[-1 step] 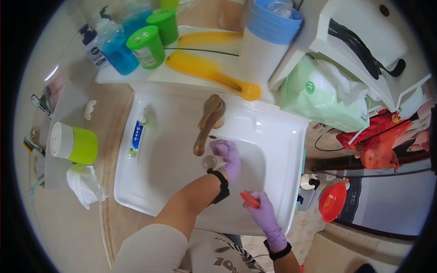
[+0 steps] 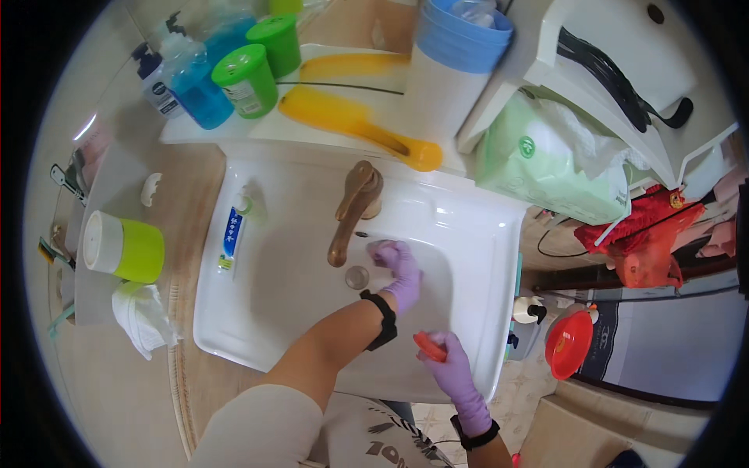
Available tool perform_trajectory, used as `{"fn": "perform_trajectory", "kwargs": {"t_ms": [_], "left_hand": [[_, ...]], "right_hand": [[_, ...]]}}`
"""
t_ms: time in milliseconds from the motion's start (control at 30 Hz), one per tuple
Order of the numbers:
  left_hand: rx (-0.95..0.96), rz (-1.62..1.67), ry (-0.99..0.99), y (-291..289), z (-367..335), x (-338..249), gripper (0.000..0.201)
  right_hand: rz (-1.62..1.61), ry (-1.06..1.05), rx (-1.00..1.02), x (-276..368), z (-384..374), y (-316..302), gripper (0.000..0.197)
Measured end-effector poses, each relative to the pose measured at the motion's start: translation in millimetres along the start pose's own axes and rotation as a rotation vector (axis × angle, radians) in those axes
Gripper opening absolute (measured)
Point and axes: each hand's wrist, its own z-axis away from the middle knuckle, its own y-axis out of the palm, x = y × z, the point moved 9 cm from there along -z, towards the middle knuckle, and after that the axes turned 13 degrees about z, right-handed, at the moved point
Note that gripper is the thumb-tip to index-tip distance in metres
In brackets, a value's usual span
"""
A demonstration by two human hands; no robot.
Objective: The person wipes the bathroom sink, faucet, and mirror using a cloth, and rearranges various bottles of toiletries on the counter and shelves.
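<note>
Inside the white sink [image 2: 211, 312], my left hand [image 2: 399, 273] wears a purple glove and rests low, against or close to the basin's far right wall. Its fingers are curled in, and whatever they may hold is hidden. Just left of it is the round drain [image 2: 356, 277], below the bronze-coloured faucet [image 2: 355, 210]. Over the sink's near right part, my right hand [image 2: 452, 366], also in a purple glove, is closed around a small red bar-shaped object [image 2: 431, 347]. A toothpaste tube [image 2: 232, 234] lies on the sink's left rim.
Along the back ledge stand pump bottles [image 2: 199, 86], green tubs [image 2: 246, 82], a yellow comb [image 2: 359, 125] and stacked blue-and-white cups [image 2: 452, 70]. A tissue pack [image 2: 554, 156] sits at right, above a red basin [image 2: 569, 343]. At left are a lime-green cup [image 2: 140, 249] and crumpled tissue [image 2: 144, 320].
My left hand has shifted slightly to the right, away from the drain. My right hand keeps its hold on the red object, and the view has moved a little.
</note>
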Motion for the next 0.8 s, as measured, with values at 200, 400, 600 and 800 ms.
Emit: {"fn": "perform_trajectory", "kwargs": {"t_ms": [200,400,600,800], "left_hand": [[0.842,-0.37,0.483,64,154,-44,0.043],[1.367,-0.495,0.366,-61,192,-30,0.036],[1.424,-1.063,0.624,-3,135,-17,0.055],[1.026,-0.389,0.289,32,146,-29,0.066]], "right_hand": [[-0.218,0.128,-0.098,-27,42,-44,0.029],[-0.202,0.094,-0.145,-17,62,-56,0.031],[-0.224,0.061,-0.116,-1,69,-41,0.032],[-0.321,0.162,-0.229,-14,90,-38,0.027]]}}
